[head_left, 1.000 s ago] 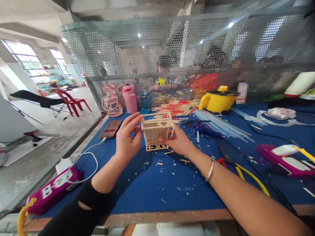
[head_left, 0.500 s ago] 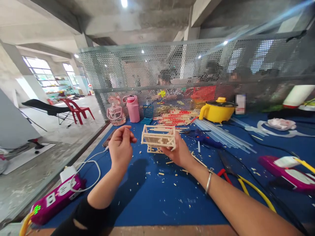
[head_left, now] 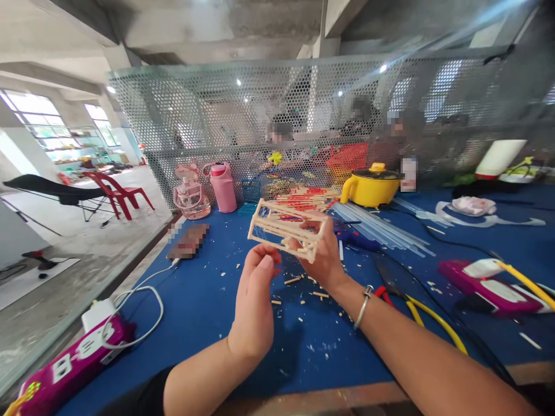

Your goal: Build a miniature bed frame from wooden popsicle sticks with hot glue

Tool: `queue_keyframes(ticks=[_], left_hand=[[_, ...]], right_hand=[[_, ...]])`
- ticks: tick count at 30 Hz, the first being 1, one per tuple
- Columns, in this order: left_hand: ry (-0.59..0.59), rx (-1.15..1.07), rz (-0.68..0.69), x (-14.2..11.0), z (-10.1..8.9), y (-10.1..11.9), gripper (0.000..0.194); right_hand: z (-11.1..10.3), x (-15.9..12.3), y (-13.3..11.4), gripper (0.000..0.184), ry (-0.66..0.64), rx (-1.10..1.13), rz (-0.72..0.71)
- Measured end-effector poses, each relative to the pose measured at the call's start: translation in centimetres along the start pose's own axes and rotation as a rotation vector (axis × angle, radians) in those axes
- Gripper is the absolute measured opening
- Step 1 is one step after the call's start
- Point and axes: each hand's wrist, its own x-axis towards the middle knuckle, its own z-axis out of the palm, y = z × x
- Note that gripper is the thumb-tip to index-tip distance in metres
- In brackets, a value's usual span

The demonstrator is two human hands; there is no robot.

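A small box-shaped frame [head_left: 286, 229] of pale wooden sticks is held tilted above the blue tabletop. My right hand [head_left: 326, 261] is closed on its right end, with some fingers hidden behind the sticks. Just below the frame's left part is my left hand [head_left: 255, 294], its thumb and fingers drawn together; whatever they may pinch is hidden. Behind the frame lies a pile of red-and-tan sticks [head_left: 303, 199]. A blue glue gun [head_left: 358, 240] rests to the right of my right hand.
Pliers [head_left: 414, 309] and clear glue sticks [head_left: 381, 228] lie to the right, beside a yellow pot [head_left: 373, 188]. Purple power strips [head_left: 82, 349] flank the work area. A phone [head_left: 189, 241] and pink bottle [head_left: 224, 188] stand left, before a perforated metal screen [head_left: 208, 98].
My left hand has moved right, coming close beneath the frame. The frame has been raised slightly and tilted in my right hand. The view has shifted to the right.
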Motion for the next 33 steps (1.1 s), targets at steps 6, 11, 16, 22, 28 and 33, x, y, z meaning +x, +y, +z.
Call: queue_keyframes(ticks=[6,11,16,22,28,33], left_hand=[[-0.104,0.043,0.028,0.8,0.1,0.2,0.019],[-0.08,0.01,0.001,1.1,-0.5,0.3,0.017],[-0.038,-0.005,-0.001,1.1,-0.3,0.7,0.013],[-0.038,-0.054,-0.007,0.9,-0.3,0.9,0.009],[-0.048,-0.049,-0.035,0.9,-0.5,0.9,0.008],[-0.05,-0.067,-0.053,0.9,-0.6,0.9,0.008]], right_hand=[[0.0,-0.1,0.1,0.037,-0.002,-0.018,-0.05],[0.1,-0.3,0.1,0.043,-0.015,0.004,-0.095],[0.0,-0.3,-0.2,0.046,0.004,0.001,-0.124],[-0.1,-0.4,-0.3,0.048,-0.009,0.001,-0.129],[0.2,-0.5,-0.1,0.048,-0.002,-0.001,-0.108],[0.2,-0.5,-0.2,0.046,-0.005,-0.012,-0.139]])
